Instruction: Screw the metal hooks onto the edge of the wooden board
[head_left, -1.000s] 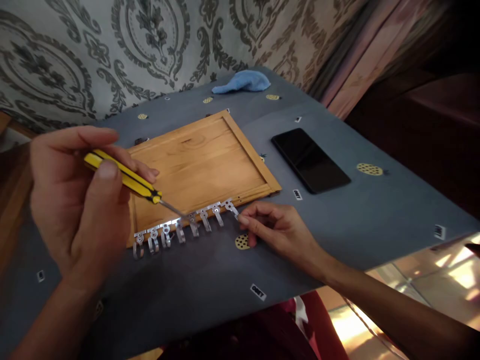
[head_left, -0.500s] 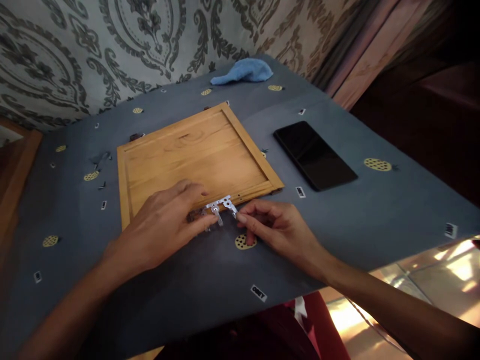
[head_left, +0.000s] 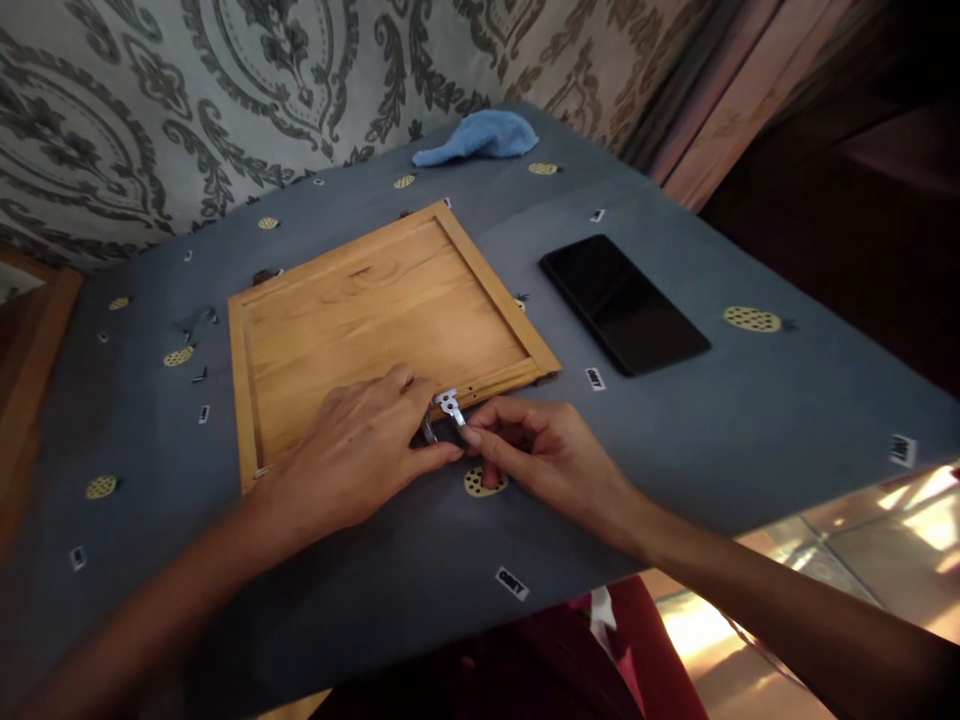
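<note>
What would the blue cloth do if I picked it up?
The cloth would probably flop and droop, since it lies in a soft, rumpled heap. It looks like thin fabric, so it is likely light. Its rounded folds suggest it would squash rather than roll.

Homelike room, pineapple-print tablecloth (head_left: 720, 430)

The only view is from the person's head; it looks forward and down over the table (head_left: 645, 460), from above its near edge, at close distance.
</note>
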